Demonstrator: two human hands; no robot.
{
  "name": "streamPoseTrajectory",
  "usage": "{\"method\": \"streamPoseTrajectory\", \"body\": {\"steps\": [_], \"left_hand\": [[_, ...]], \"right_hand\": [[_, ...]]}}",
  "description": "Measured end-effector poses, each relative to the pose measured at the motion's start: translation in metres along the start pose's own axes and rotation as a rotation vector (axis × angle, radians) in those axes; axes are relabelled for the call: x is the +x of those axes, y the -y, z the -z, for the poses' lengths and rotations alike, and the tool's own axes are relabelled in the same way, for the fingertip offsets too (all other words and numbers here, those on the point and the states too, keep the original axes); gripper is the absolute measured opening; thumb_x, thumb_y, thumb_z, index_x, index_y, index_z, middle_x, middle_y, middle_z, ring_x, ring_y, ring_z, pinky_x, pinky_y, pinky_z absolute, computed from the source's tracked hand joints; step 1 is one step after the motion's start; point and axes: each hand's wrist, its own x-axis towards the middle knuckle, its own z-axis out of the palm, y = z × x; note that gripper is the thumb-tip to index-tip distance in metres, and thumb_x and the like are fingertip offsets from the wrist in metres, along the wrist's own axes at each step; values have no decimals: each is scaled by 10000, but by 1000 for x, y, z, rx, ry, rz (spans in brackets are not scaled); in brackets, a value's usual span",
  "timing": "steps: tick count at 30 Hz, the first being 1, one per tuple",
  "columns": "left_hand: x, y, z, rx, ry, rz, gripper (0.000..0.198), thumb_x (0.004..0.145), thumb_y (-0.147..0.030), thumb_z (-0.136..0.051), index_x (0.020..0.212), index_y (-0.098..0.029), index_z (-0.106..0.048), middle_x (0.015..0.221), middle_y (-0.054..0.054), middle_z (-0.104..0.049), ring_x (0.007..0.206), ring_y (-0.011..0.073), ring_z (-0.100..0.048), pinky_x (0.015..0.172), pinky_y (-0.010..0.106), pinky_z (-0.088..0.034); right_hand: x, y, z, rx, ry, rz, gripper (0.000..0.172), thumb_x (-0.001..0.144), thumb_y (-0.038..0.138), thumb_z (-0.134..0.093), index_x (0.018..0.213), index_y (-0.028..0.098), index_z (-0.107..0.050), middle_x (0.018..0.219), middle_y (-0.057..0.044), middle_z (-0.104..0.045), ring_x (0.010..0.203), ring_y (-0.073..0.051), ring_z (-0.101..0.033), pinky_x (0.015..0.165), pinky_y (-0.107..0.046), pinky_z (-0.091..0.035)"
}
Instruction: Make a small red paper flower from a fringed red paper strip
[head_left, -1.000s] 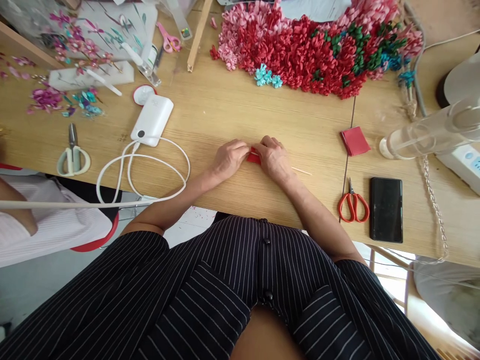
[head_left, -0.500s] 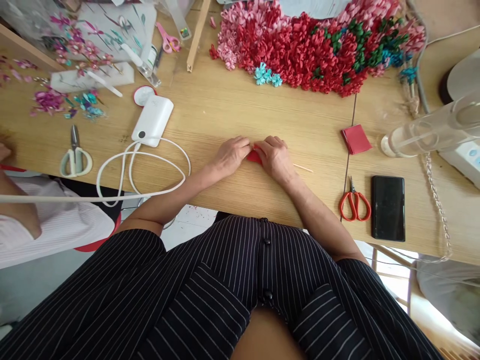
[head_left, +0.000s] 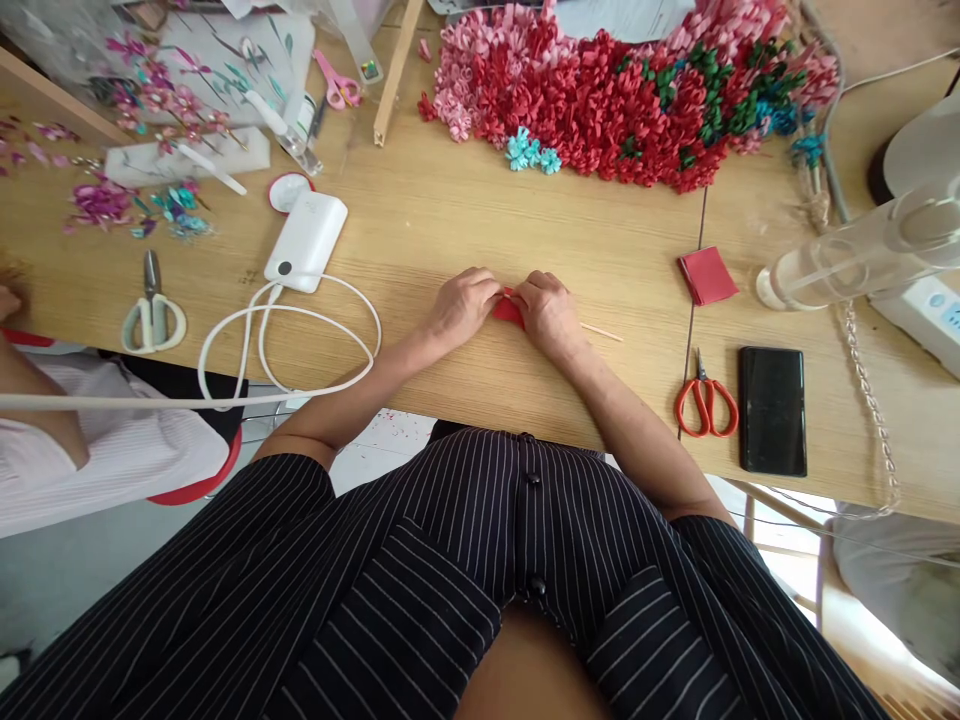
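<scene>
Near the middle of the frame, 2 bare hands are meeting over 1 small red piece (head_left: pixel 509 312), which is lying on the table (head_left: pixel 420 220) between them. The left hand (head_left: pixel 469 302) is pinching its upper left edge with gathered fingertips, and the right hand (head_left: pixel 549 312) is pinching its upper right edge, fingers curled. A thin pale stick (head_left: pixel 602 332) is poking out to the right from under the right hand (whether its other end is touching the red piece, the fingers are hiding). The likeliest trouble is a slip: the fingertips are gripping only a narrow edge, so uneven pressure could be skewing the piece or creasing it off line. The stick, if the right palm is not really pinning it, could be rolling away on the smooth wood. At centre left, the white cable (head_left: pixel 150 403) is looping right beside the left forearm, so a backward pull of that elbow could be snagging it and dragging the white power bank (head_left: pixel 306 242). At right, the orange-handled scissors (head_left: pixel 706 405) are lying well apart from the fingers, posing little risk.
</scene>
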Motion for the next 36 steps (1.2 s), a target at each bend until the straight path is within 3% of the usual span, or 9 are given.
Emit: {"method": "streamPoseTrajectory", "body": {"steps": [4, 11, 19, 28, 36], "left_hand": [[-6, -5, 2, 65, 22, -23, 345, 1083, -230, -454, 935, -163, -758, 978, 91, -731, 948, 220, -656, 846, 351, -535], [-4, -9, 8, 63, 103, 29, 414, 1117, -270, -376, 1143, -154, -773, 1012, 97, -731, 1009, 231, -668, 884, 346, -547], [-6, -9, 5, 70, 107, 36, 475, 1129, -287, -310, 1172, -158, -766, 1033, 108, -741, 1009, 238, -670, 902, 374, -543], [-7, -4, 2, 12, 31, -1, 450, 1118, -290, -344, 1145, -185, -781, 984, 89, -736, 962, 218, -663, 873, 353, -546], [-4, -5, 2, 12, 79, 50, 450, 1107, -290, -363, 1128, -160, -793, 968, 114, -727, 957, 251, -663, 873, 394, -540]], "right_hand": [[-4, 2, 5, 22, -17, -18, 293, 1057, 228, -513, 913, 163, -760, 980, -124, -724, 899, -227, -613, 854, -363, -512], [-6, -14, 13, 104, -236, -43, 283, 1041, 179, -475, 1100, 195, -751, 997, -97, -709, 936, -229, -633, 878, -375, -511], [-7, -16, 17, 120, -232, -91, 297, 1045, 214, -446, 1147, 205, -725, 1025, -108, -699, 981, -250, -637, 906, -404, -521], [-7, -18, 19, 129, -267, -94, 327, 1059, 247, -415, 1165, 201, -721, 1030, -115, -699, 985, -256, -644, 911, -424, -531], [-8, -20, 17, 116, -309, -76, 341, 1065, 258, -404, 1182, 198, -719, 1015, -103, -703, 978, -247, -649, 912, -414, -533]]}}
